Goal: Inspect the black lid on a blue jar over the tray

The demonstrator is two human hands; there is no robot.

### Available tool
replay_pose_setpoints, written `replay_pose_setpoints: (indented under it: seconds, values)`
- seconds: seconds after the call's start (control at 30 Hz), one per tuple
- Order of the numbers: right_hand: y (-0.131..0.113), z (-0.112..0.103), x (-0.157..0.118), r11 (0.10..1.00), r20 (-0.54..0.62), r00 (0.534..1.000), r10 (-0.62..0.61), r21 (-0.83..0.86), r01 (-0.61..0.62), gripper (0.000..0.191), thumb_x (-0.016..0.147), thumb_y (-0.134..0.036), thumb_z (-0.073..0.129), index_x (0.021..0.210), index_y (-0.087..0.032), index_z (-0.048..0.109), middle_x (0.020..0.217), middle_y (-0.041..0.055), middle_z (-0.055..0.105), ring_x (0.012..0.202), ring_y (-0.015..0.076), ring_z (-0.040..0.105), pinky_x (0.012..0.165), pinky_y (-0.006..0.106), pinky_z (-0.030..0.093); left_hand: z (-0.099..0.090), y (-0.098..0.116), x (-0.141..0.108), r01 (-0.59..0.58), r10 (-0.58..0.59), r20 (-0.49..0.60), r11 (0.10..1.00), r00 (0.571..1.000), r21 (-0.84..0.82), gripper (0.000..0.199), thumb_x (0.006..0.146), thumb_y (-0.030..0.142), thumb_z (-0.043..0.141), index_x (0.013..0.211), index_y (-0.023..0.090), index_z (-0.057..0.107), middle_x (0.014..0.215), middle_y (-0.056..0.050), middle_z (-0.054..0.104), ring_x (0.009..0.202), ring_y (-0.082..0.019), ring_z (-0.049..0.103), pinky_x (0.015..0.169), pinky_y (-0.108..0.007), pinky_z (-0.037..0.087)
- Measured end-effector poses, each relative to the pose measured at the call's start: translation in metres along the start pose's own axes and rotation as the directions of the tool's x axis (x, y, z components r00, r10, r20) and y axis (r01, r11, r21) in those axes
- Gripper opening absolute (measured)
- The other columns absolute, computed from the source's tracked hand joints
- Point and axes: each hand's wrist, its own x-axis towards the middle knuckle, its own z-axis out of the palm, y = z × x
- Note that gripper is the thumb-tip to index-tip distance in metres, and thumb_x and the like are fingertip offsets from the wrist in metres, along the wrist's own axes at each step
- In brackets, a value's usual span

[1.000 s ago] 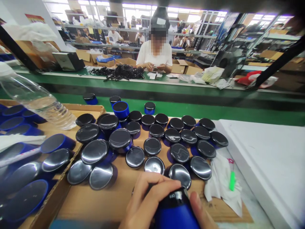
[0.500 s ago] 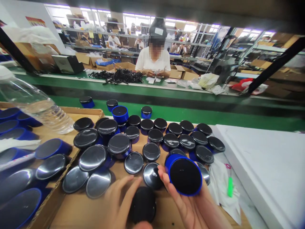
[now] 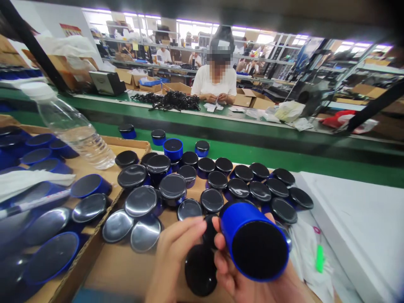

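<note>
My right hand (image 3: 233, 273) is wrapped around a blue cylinder (image 3: 244, 214) with a flat black end, tilted so that this end faces me. To its left, my left hand (image 3: 176, 252) has its fingers stretched out beside a glossy black round piece (image 3: 201, 271) above the cardboard. I see nothing held in this hand; its thumb is hidden. Beyond both hands stand many similar blue cylinders with shiny black tops, among them one (image 3: 212, 200) just past my fingers and a taller one (image 3: 173, 149) with a blue rim.
At left, a cardboard tray (image 3: 91, 248) holds more cylinders, a marker (image 3: 41, 200) and a leaning water bottle (image 3: 85, 139). A white foam board (image 3: 356, 219), a white cloth (image 3: 311, 252) and a green-handled tool (image 3: 320, 259) lie at right. Across the green bench sits a person (image 3: 214, 86).
The blue cylinder in my right hand has come nearer and turned, showing more of its side. My left hand has moved up and right beside the black piece. The view has shifted left.
</note>
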Motion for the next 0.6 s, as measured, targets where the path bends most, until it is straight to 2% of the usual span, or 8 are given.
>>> replay_pose_setpoints:
  seconds: [0.1, 0.2, 0.3, 0.37, 0.43, 0.5, 0.6]
  values:
    - [0.007, -0.001, -0.001, 1.0, 0.036, 0.999, 0.007, -0.031, -0.006, 0.062, 0.077, -0.071, 0.071, 0.107, -0.017, 0.078, 0.099, 0.0035, 0.079, 0.085, 0.0137, 0.076, 0.078, 0.018, 0.059, 0.014, 0.022, 0.022, 0.037, -0.014, 0.115, 0.978, 0.993, -0.205, 0.05, 0.093, 0.057, 0.056, 0.141, 0.043, 0.05, 0.147, 0.01, 0.054, 0.137, -0.015, 0.048, 0.115, -0.018, 0.034]
    - [0.012, -0.005, -0.003, 0.979, -0.008, 0.993, -0.114, -0.169, 0.111, 0.062, 0.082, -0.073, 0.063, 0.12, -0.025, 0.073, 0.12, 0.0028, 0.074, 0.109, 0.0184, 0.071, 0.09, 0.025, 0.058, 0.023, 0.032, 0.033, 0.099, -0.03, 0.217, 0.944, 0.976, -0.315, 0.041, 0.095, 0.048, 0.058, 0.136, 0.04, 0.058, 0.146, 0.009, 0.058, 0.137, -0.016, 0.051, 0.116, -0.023, 0.038]
    - [0.017, -0.009, -0.003, 0.921, -0.018, 0.959, -0.284, -0.282, 0.268, 0.059, 0.092, -0.07, 0.048, 0.127, -0.028, 0.068, 0.126, -0.0007, 0.071, 0.121, 0.0199, 0.065, 0.092, 0.03, 0.057, 0.025, 0.031, 0.032, 0.191, -0.096, 0.275, 0.92, 0.957, -0.342, 0.036, 0.099, 0.035, 0.053, 0.133, 0.04, 0.061, 0.144, 0.009, 0.06, 0.138, -0.018, 0.051, 0.121, -0.029, 0.036]
    - [0.019, -0.01, -0.003, 0.911, -0.008, 0.95, -0.313, -0.287, 0.297, 0.053, 0.099, -0.063, 0.039, 0.129, -0.029, 0.066, 0.125, -0.0018, 0.072, 0.119, 0.0211, 0.066, 0.088, 0.034, 0.059, 0.024, 0.029, 0.029, 0.262, -0.151, 0.316, 0.901, 0.937, -0.347, 0.041, 0.099, 0.031, 0.048, 0.138, 0.039, 0.057, 0.147, 0.011, 0.057, 0.142, -0.019, 0.046, 0.124, -0.031, 0.031]
    - [0.02, -0.01, -0.002, 0.915, -0.007, 0.951, -0.308, -0.276, 0.294, 0.049, 0.102, -0.059, 0.038, 0.127, -0.029, 0.067, 0.122, 0.0006, 0.073, 0.113, 0.0224, 0.07, 0.082, 0.036, 0.062, 0.022, 0.026, 0.027, 0.317, -0.184, 0.361, 0.879, 0.914, -0.356, 0.047, 0.096, 0.028, 0.046, 0.142, 0.037, 0.052, 0.15, 0.012, 0.053, 0.145, -0.019, 0.041, 0.126, -0.031, 0.025]
    - [0.02, -0.011, -0.002, 0.918, -0.001, 0.952, -0.306, -0.264, 0.294, 0.047, 0.099, -0.06, 0.045, 0.123, -0.027, 0.07, 0.116, 0.0038, 0.075, 0.105, 0.023, 0.073, 0.079, 0.036, 0.064, 0.021, 0.024, 0.027, 0.326, -0.168, 0.395, 0.867, 0.903, -0.377, 0.051, 0.093, 0.029, 0.048, 0.143, 0.036, 0.051, 0.153, 0.012, 0.05, 0.146, -0.019, 0.039, 0.125, -0.028, 0.025]
    - [0.02, -0.011, -0.003, 0.917, 0.025, 0.949, -0.315, -0.25, 0.311, 0.044, 0.093, -0.061, 0.056, 0.117, -0.027, 0.071, 0.108, 0.0027, 0.077, 0.098, 0.0221, 0.074, 0.075, 0.035, 0.065, 0.021, 0.023, 0.031, 0.279, -0.095, 0.411, 0.866, 0.906, -0.415, 0.052, 0.091, 0.028, 0.05, 0.143, 0.036, 0.052, 0.151, 0.012, 0.052, 0.143, -0.017, 0.042, 0.119, -0.022, 0.03]
